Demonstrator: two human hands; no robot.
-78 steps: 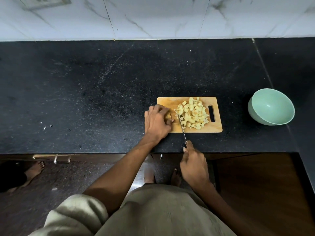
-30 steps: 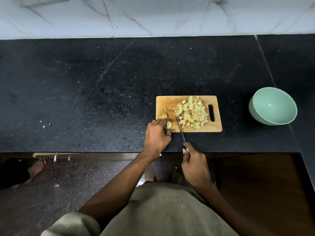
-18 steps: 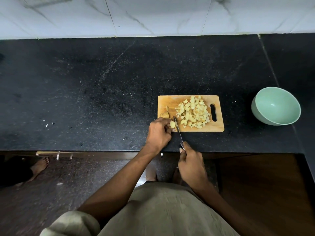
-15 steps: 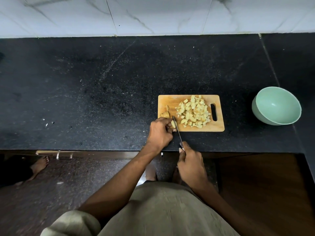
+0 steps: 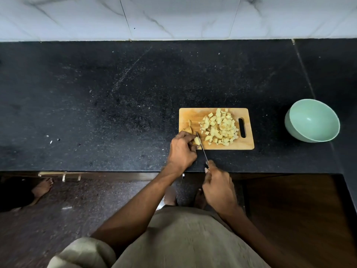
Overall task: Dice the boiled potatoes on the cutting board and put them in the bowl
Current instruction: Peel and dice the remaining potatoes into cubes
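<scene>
Steel knife [image 5: 201,147] gripped in right hand [image 5: 218,187] at desk [image 5: 116,113] edge, blade angled up-left onto cutting board [image 5: 249,144]. Left hand [image 5: 181,149] nearer to work: fingers [image 5: 190,135] pinching one potato piece [image 5: 197,141] at board's near-left corner, blade touching its right side. Two more uncut chunks [image 5: 188,128] just beyond left hand. One heap of diced cubes [image 5: 220,128] mid-board. One green bowl [image 5: 313,120] well apart to right, no potato inside yet.

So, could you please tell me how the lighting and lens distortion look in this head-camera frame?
Head view: dim, even light, no glare on the countertop; the diced pile and cutting board read clearly; wide-angle bending stretches the green bowl near the right edge; the knife blade is thin but visible.
</scene>
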